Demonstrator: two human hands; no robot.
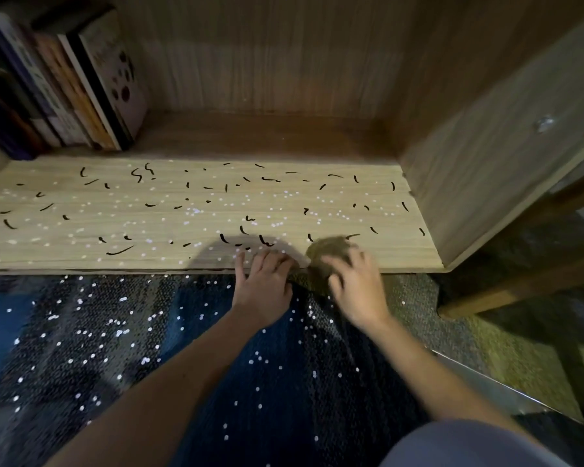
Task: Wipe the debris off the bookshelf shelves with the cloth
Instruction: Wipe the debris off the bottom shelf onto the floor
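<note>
Gripping the brownish cloth (327, 252) in my right hand (359, 291), fingers curled over it, I have it on the front edge of the shelf (81, 254), right of centre. My left hand (263, 286) rests just beside, fingers straight and spread. Black strands (119, 250) and white specks (193, 211) litter the wood.

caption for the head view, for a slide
Right hand holds a brown cloth at the front edge of a shelf strewn with dark strands and white specks; left hand rests beside it

The cloth (327, 251) is olive-brown; the pale wood-grain shelf (64, 197) carries black strands (120, 250) and white specks (193, 212).
</note>
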